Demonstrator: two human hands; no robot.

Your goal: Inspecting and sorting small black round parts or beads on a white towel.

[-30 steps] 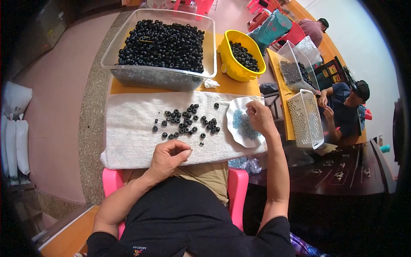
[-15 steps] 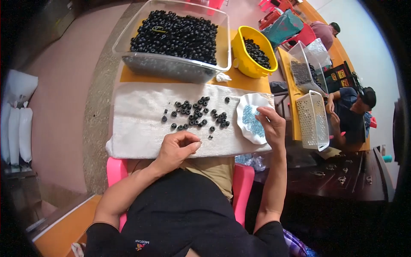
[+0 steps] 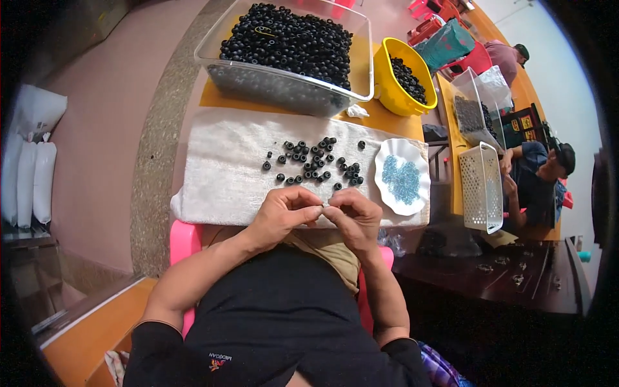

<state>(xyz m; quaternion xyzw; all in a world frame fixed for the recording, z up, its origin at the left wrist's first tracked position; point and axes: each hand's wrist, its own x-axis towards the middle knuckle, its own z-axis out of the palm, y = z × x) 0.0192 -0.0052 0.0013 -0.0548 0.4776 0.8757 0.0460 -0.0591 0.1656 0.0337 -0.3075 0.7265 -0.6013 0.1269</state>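
Meeting fingertip to fingertip at the near edge of the white towel [image 3: 225,174], the left hand [image 3: 284,216] and right hand [image 3: 354,219] each have their grip pinched closed on something too small to make out. Scattered black beads [image 3: 316,164] lie on the towel just beyond the hands; a white dish [image 3: 387,155] of blue pieces sits at the towel's right end.
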